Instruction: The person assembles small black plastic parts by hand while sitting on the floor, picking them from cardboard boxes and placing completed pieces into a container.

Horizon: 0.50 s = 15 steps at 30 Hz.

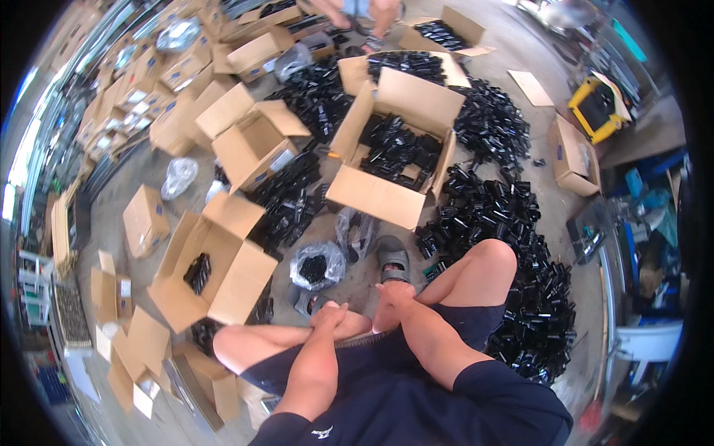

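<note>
Left hand: the left hand (pixel 329 317) lies against the left shin, fingers seemingly curled; whether it is closed on anything, I cannot tell.
Right hand: the right hand (pixel 388 294) rests at the right lower shin, just above the grey right sandal (pixel 392 257); its fingers are too unclear to call open or closed.
Clear plastic bag: the clear plastic bag (pixel 336 269) sits on the floor beyond the left hand, near the left sandal (pixel 303 299), its mouth open around small black parts (pixel 312 267).
Large open carton: straight ahead of the feet, the large open carton (pixel 376 196) has its flaps spread and many black pieces inside.
Left open carton: the left open carton (pixel 242 288) holds a small cluster of black pieces (pixel 198 273).
Right heap: a right heap of glossy black pieces (pixel 483 212) runs from beside the large carton down past the right knee.
Left heap: a left heap of black pieces (pixel 286 204) lies between the cartons.
Far edge: another person's legs (pixel 381 16) show near more cartons.
</note>
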Motion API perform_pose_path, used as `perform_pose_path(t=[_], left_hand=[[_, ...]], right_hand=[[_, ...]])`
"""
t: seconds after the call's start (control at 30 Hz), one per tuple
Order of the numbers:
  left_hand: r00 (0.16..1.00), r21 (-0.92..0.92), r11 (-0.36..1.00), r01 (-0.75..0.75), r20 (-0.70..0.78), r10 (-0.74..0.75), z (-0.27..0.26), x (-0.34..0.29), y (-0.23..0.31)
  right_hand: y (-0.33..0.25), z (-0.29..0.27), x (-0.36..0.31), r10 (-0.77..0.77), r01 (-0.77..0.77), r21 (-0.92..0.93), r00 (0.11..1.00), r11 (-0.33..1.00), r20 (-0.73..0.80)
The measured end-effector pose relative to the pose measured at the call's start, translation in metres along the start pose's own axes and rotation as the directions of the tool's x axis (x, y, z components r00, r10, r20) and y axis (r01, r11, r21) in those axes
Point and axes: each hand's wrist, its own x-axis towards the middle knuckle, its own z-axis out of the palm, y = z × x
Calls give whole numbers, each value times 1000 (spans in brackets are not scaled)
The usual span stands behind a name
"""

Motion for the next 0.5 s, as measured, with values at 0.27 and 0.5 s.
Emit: perform_pose_path(t=[0.27, 0.5], left_hand=[[995, 51, 999, 11, 94, -16, -2, -5, 11], [993, -141, 986, 84, 95, -71, 11, 25, 10]], right_hand=[[6, -13, 13, 181, -182, -18, 952, 983, 249], [4, -1, 10, 96, -84, -90, 986, 992, 134]])
